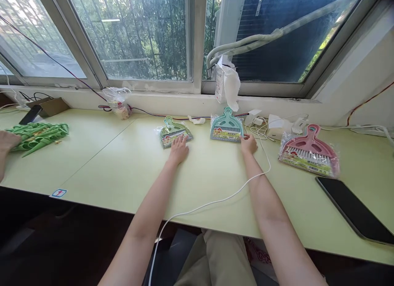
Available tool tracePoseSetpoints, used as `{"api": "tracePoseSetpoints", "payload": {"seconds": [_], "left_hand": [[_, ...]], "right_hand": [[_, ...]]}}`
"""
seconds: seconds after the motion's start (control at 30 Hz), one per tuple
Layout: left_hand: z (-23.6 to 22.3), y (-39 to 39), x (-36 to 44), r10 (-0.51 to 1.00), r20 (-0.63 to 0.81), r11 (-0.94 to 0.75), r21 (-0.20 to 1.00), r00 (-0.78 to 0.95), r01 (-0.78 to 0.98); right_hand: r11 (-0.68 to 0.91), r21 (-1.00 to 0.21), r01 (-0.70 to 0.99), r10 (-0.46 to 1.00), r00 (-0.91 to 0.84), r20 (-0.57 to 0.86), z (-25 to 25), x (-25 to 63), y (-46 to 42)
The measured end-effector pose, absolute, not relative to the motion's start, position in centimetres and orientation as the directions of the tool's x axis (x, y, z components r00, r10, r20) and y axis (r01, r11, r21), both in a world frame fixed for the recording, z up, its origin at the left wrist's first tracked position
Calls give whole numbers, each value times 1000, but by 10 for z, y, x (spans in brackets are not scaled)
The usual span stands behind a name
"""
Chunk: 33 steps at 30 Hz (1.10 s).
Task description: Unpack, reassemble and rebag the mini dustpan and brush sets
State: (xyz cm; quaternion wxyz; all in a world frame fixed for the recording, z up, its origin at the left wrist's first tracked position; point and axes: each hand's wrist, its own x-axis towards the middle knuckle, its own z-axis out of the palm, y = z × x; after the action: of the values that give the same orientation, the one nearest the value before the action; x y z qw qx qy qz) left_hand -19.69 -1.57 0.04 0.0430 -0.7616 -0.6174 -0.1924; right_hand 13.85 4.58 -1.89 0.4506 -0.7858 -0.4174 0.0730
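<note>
Three small dustpan and brush sets in clear plastic wrap lie on the pale green table. My left hand [179, 149] rests flat, fingers stretched, on the lower right part of the light green dustpan set [170, 134]. At the lower right corner of the teal dustpan set [226, 125], my right hand [249, 144] is closed, thumb and fingers pinching its edge. Farther right, apart from both hands, lies the pink dustpan set [309, 152]. The white bristles show behind a printed label on each pack.
A white cable [221, 202] crosses the table under my right forearm. A black tablet [353, 208] lies at the right. Chargers [277, 126] and a tissue pack [227, 81] are by the window. At left, another person's hand [8, 141] touches green folded material [40, 137].
</note>
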Motion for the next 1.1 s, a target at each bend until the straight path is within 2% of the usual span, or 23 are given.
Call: {"api": "tracePoseSetpoints", "payload": {"seconds": [0.33,0.5,0.6,0.7,0.77,0.83,0.93,1.03,1.1], "left_hand": [[2,-15,-195,883,429,-313,236,190,920],[12,-19,-185,803,532,-449,240,270,861],[15,-24,-169,779,550,-534,328,301,780],[14,-28,-150,865,435,-484,591,250,645],[14,-31,-140,942,264,-334,806,208,489],[14,-33,-135,971,87,-151,945,223,289],[15,-34,-136,960,-26,6,997,279,71],[15,-31,-143,972,-26,42,997,235,-64],[14,-27,-147,985,-14,39,989,173,-145]], "right_hand": [[-231,-783,578,720,643,261,-17,136,42],[-212,-813,542,704,662,258,-12,134,33],[-209,-819,535,683,679,269,-9,135,20],[-187,-816,547,684,669,291,-7,133,4],[-153,-817,556,686,655,317,-7,127,-8],[-90,-818,567,703,618,351,-7,116,-20],[36,-814,579,748,525,407,-8,96,-35],[106,-796,596,786,440,434,-8,78,-43],[157,-741,653,781,377,498,-6,71,-46]]}}
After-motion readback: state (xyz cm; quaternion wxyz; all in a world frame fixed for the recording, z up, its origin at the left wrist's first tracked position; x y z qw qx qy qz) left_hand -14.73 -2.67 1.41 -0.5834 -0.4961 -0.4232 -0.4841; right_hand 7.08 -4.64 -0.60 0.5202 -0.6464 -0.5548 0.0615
